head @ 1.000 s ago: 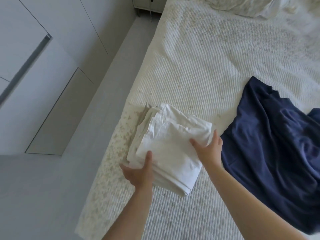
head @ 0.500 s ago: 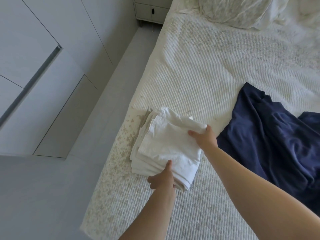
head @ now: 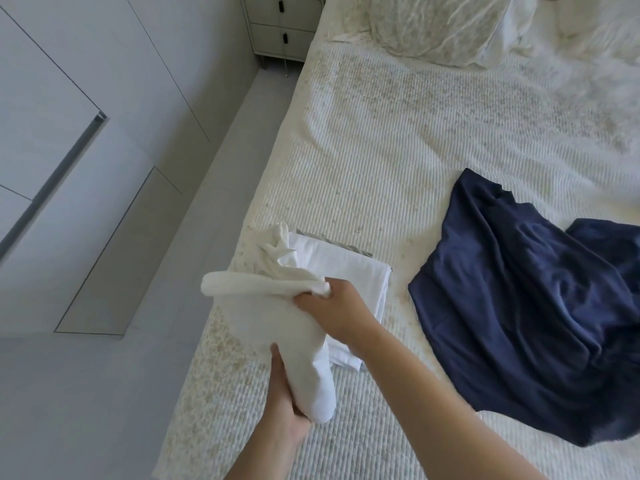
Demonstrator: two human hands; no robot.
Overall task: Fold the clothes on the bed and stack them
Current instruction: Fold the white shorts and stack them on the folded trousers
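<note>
Left hand: palm up under the near end of a white, soft cloth garment, thumb and fingers curled round its rolled lower end, gripping it. Forearm enters from the bottom edge of the view.

Right hand: fingers closed in a pinch on the upper edge of the same white garment, where the cloth bunches against the knuckles. Forearm crosses from the lower right.

White garment: held between both hands, lifted off the bed, loosely bunched; one rolled fold juts left past the mattress edge, a crumpled tip points up and away from the person.

Folded stack of white cloth: flat, rectangular, lying on the bed directly beneath and behind the held garment, near the left edge of the mattress. A thin grey layer shows at its far edge. The held garment overlaps its near-left part in view; contact cannot be told.

Dark navy blue garment: unfolded, spread and rumpled on the bed to the right of the stack, apart from it, running off the right edge of the view.

Bed with cream ribbed quilted cover: carries stack and navy garment; faint speckled pattern.

Pale patterned pillow: at the head of the bed, far end.

Light grey-green bedside drawer unit: beside the bed head, two dark pulls visible.

Pale grey wardrobe panels: left of the floor strip.
</note>
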